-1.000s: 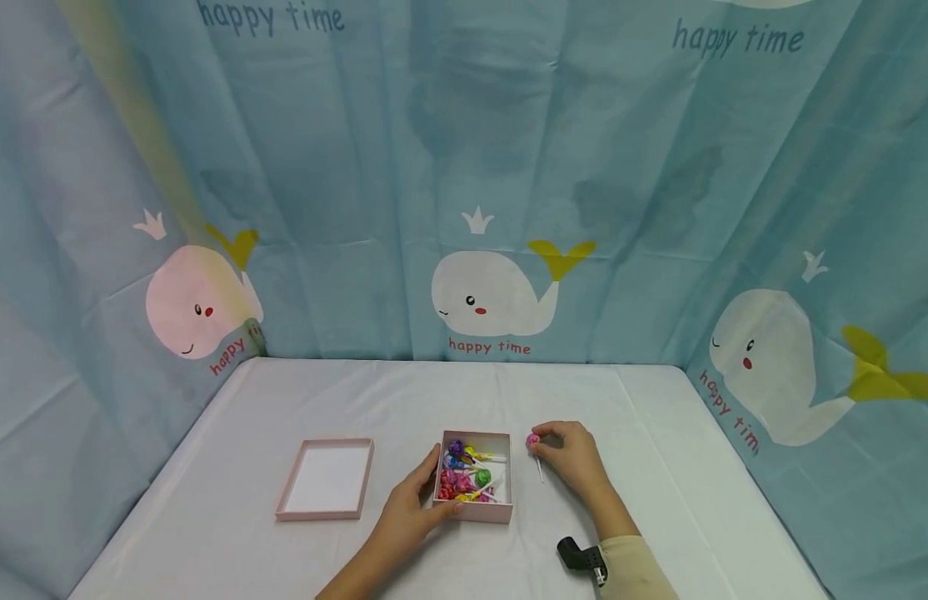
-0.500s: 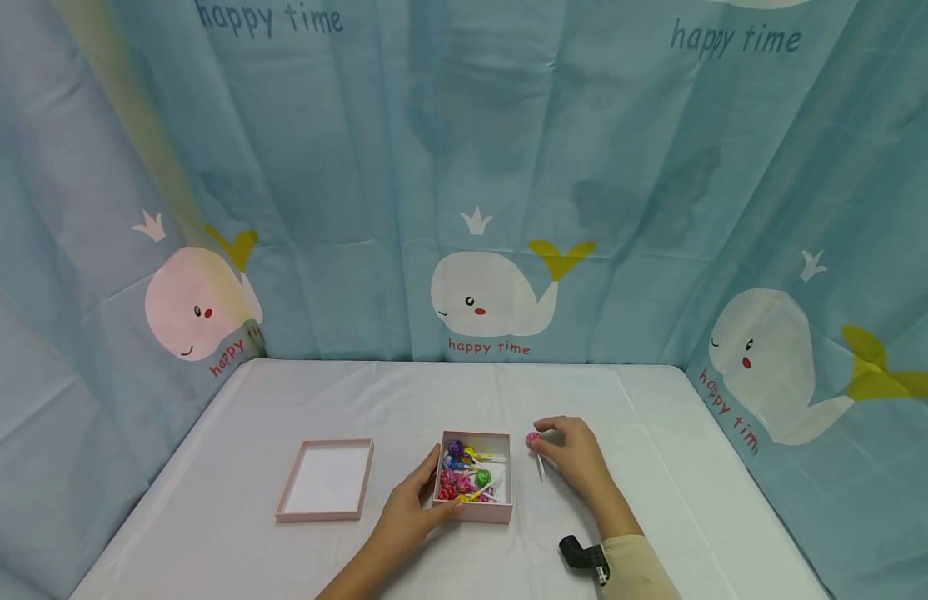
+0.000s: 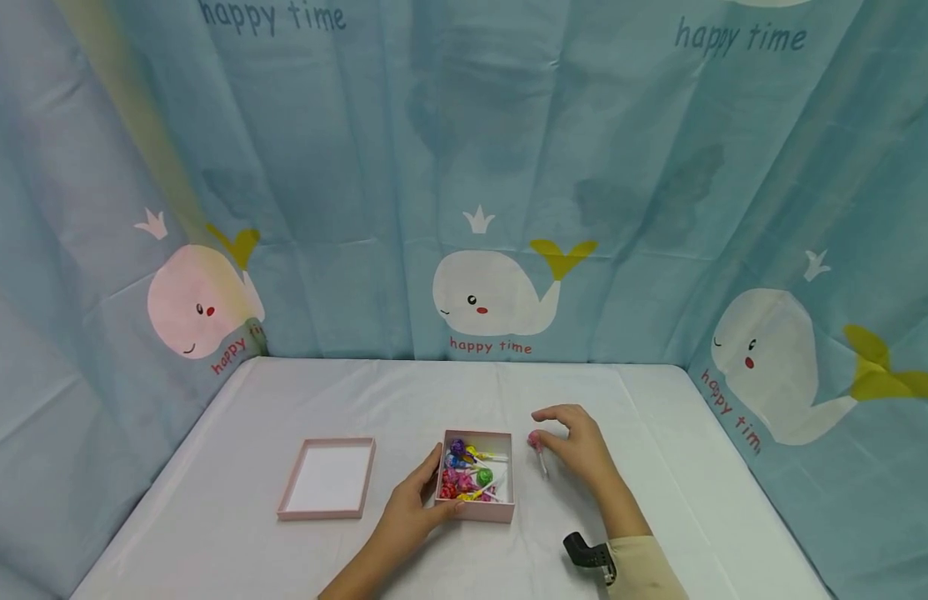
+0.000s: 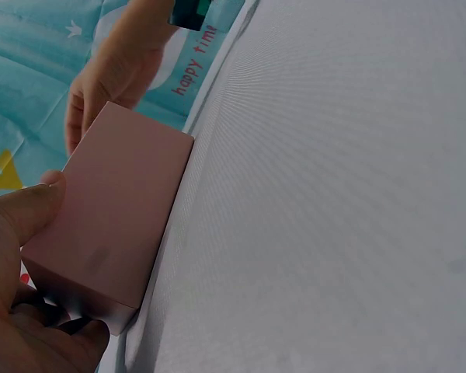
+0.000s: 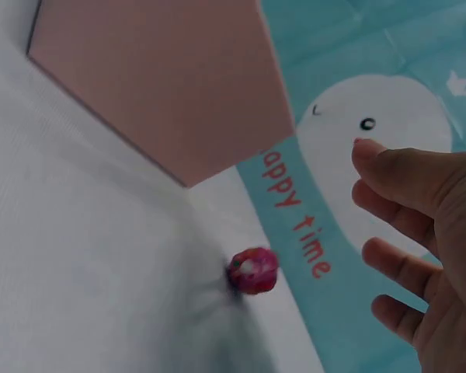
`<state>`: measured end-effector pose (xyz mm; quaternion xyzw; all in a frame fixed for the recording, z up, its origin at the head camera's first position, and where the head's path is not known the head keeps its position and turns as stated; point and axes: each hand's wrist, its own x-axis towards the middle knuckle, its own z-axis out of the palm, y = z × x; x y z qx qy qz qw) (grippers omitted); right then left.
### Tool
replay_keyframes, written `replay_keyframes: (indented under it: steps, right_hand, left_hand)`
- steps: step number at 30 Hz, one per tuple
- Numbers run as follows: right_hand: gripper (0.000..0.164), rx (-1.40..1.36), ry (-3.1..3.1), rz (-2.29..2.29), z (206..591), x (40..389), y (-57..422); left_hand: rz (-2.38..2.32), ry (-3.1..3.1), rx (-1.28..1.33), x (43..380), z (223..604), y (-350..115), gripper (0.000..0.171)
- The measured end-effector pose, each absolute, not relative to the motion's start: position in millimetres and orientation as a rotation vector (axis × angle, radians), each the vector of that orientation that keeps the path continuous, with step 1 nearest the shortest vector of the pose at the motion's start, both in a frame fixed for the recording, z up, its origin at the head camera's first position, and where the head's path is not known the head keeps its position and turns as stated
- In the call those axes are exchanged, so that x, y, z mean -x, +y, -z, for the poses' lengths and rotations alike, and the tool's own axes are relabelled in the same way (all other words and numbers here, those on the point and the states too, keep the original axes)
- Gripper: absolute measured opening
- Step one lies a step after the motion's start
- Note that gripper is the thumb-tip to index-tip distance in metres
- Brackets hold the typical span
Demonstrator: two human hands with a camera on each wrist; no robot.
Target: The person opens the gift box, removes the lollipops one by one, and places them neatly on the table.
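My left hand [image 3: 410,505] grips a small pink box [image 3: 479,512] at its left side, thumb on the front wall and fingers round the corner in the left wrist view. Inside the box lie several wrapped lollipops [image 3: 462,480] in purple, blue, yellow, green, pink and red. Right of the box, a pink lollipop [image 3: 536,439] lies on the white cloth with its stick pointing toward me. Beside it is my right hand [image 3: 584,448], its thumb and index finger spread apart. The right wrist view shows this lollipop [image 5: 252,270] on the cloth, apart from the fingers.
A pink box lid [image 3: 331,478] lies with its white inside up, left of the left hand. White cloth [image 3: 644,492] covers the table, and a blue whale-print curtain [image 3: 359,300] hangs behind it. A black device [image 3: 588,553] sits at the right wrist.
My right hand has parted its thumb and index finger from the pink lollipop and lifted slightly up and away. The left hand and the box hold their place.
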<state>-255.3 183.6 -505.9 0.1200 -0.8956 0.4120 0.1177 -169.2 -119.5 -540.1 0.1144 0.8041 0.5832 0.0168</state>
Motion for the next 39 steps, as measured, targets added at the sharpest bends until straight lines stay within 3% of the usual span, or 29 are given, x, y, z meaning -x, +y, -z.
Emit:
replay_keyframes:
  steps: [19, 27, 39]
  right_hand:
    - [0.023, -0.767, -2.641, -1.054, 458.9, 249.2, 128.3]
    - [0.019, -0.903, -2.843, -1.014, 472.0, 257.1, 100.9]
    - [0.029, -0.982, -2.861, -0.859, 489.5, 252.5, 78.4]
  left_hand:
    - [-1.824, 2.503, -0.398, 171.2, 539.5, -120.7, 0.1]
    - [-1.82, 2.49, -0.413, 170.7, 539.8, -122.0, 0.098]
    - [-1.835, 2.464, -0.435, 169.3, 541.1, -124.1, 0.1]
